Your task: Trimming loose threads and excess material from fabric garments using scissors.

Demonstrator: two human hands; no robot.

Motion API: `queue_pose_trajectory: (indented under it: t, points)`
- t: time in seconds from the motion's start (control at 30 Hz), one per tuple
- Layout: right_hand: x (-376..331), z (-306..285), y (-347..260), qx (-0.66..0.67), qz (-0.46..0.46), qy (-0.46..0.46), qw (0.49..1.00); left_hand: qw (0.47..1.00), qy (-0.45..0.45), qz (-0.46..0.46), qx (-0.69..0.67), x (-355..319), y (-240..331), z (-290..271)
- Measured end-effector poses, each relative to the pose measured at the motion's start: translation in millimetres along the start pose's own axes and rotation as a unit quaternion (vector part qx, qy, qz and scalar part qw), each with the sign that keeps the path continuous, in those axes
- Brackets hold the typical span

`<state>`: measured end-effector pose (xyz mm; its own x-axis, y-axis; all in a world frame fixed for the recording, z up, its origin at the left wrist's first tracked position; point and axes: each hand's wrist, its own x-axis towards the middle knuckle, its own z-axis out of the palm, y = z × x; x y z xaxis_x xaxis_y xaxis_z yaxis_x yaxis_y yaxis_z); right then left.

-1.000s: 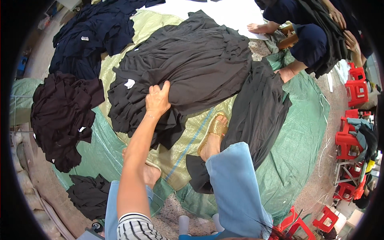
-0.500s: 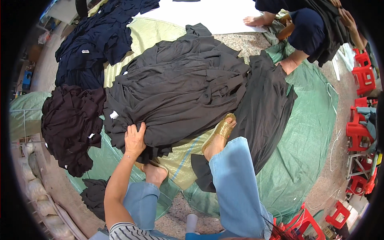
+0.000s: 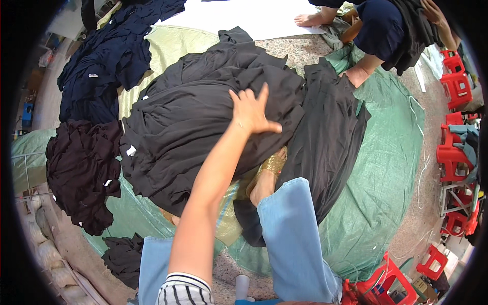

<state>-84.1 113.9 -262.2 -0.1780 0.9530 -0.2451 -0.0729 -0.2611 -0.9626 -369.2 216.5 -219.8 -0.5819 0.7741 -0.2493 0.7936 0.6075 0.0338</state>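
Note:
My left hand (image 3: 251, 112) lies over a large heap of black garments (image 3: 178, 117), palm down with its fingers spread and the thumb pointing right. Nothing is gripped in it; the fingertips seem to rest on the cloth. A small white label (image 3: 131, 151) shows at the heap's left side. Beside the heap on the right lies a long dark garment (image 3: 328, 137). My right hand is not in view.
Navy garments (image 3: 104, 66) and a dark maroon pile (image 3: 81, 168) lie to the left. A green tarp (image 3: 391, 162) covers the floor at right. Another person's foot (image 3: 359, 75) stands at the upper right, near red stools (image 3: 456, 90). My sandalled foot (image 3: 273, 165) presses near the heap.
My left hand has let go of the heap's near edge and moved up and right onto its middle. Its fingers have spread. The near edge of the cloth lies flatter and nearer my left foot.

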Motion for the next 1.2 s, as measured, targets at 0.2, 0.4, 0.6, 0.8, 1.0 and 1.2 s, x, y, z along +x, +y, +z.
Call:
queue_pose_trajectory:
  t: [0.2, 0.4, 0.6, 0.8, 1.0, 1.2]
  points:
    - [-50, -62, -68, -0.095, -0.021, 0.016, 0.995, 0.979, 0.078, 0.115, 0.149, -93, 34, 80]
    - [-79, -111, -124, -0.204, -0.049, 0.037, 0.977, 0.989, 0.083, 0.057, 0.11, -55, 47, 79]
    - [-90, -146, -186, -0.301, -0.077, 0.04, 0.95, 0.983, 0.185, 0.012, 0.011, -37, 28, 81]
    - [-103, -167, -227, -0.377, -0.107, 0.078, 0.917, 0.805, 0.308, -0.112, -0.495, -55, -42, 19]
    - [-116, -182, -242, -0.314, -0.016, -0.02, 0.949, 0.321, 0.269, -0.11, -0.901, -137, -155, -65]
    - [-118, -181, -232, -0.351, -0.042, -0.043, 0.934, 0.268, 0.374, -0.012, -0.888, -276, -225, -142]
